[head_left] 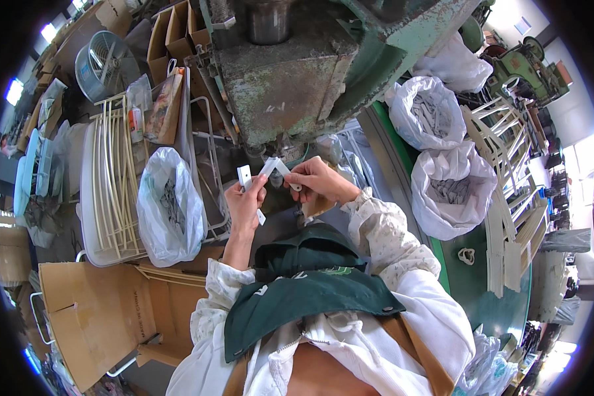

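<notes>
My left hand (246, 203) is closed around a flat white strip (244, 175) with small dark holes. Its lower end shows below my fingers. A hinged-looking pair of white strips (270, 165) forms an upside-down V between my hands. My left thumb and fingers pinch one leg, and my right hand (321, 181) pinches the other near its rounded, holed end. Whether the legs are joined at the top cannot be made out. Both hands are just below the head of a worn green press (280, 92), whose lower tooling is partly hidden behind the strips.
Plastic-lined sacks of grey parts stand left (171, 204) and right (452, 188). Cream metal frames lie in a tub (112, 254) at left. An open cardboard box (92, 317) is at lower left. Flat strips (498, 244) and a small ring-shaped piece (466, 256) lie on the green table (472, 290).
</notes>
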Tool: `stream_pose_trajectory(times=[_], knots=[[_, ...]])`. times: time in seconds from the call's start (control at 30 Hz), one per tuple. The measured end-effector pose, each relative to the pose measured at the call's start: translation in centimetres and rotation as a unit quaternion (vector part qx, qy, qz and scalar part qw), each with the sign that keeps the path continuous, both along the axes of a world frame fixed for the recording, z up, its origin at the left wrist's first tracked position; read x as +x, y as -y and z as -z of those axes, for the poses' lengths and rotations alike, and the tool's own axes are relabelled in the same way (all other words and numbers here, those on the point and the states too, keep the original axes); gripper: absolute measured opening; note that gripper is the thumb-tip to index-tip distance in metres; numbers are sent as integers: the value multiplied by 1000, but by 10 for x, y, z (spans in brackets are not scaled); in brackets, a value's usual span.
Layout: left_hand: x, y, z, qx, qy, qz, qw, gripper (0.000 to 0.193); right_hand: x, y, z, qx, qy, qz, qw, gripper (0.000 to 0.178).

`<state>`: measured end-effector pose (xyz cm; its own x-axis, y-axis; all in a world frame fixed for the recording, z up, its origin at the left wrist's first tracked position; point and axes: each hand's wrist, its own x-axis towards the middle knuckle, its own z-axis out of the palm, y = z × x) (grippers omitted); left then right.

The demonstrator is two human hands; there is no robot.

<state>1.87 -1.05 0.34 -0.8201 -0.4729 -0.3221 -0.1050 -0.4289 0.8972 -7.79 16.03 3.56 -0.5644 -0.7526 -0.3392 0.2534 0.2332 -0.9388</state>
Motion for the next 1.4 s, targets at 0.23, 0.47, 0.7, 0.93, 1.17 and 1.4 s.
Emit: stream_pose_trajectory(times=[0.23,0.47,0.7,0.93,1.17,1.4], knots=[[8,2,-24,-24,-8,63,998,23,7,-17,-15,-59,-28,47,997,28],[64,-5,38,252,37,136,958,31,-107,-169,20,-110,-117,469,869,32],[92,-48,71,193,132,255,938,26,-143,-358,37,204,-195,613,738,22],[76,-72,72,248,120,302,913,23,-45,-455,123,597,-345,159,707,37],[62,-106,58,213,134,318,914,24,-39,-387,161,674,-404,217,579,52],[58,-127,60,211,130,308,919,27,-50,-380,192,609,-371,272,645,44]])
